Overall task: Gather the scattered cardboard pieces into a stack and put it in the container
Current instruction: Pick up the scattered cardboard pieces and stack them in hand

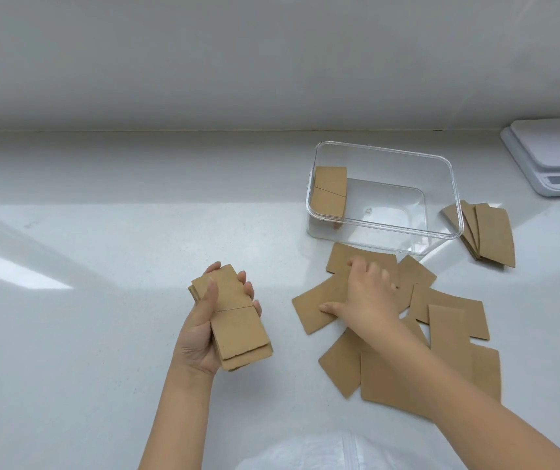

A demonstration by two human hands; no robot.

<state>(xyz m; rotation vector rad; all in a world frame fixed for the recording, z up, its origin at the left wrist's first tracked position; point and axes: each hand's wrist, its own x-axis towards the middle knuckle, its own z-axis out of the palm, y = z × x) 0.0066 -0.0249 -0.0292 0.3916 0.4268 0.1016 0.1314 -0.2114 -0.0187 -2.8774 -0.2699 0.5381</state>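
My left hand (200, 330) holds a stack of brown cardboard pieces (234, 320) above the white counter, palm up with fingers curled round it. My right hand (363, 300) lies palm down on the scattered cardboard pieces (448, 310), thumb and fingers pressing on one piece (312, 310) at the left of the pile. Whether it grips that piece I cannot tell. Behind the pile stands a clear plastic container (441, 195), open at the top, with a cardboard stack (329, 191) leaning against its left wall.
A fanned bunch of cardboard pieces (489, 235) lies to the right of the container. A white kitchen scale (553, 154) sits at the back right by the wall. A white plastic bag (322, 449) shows at the near edge.
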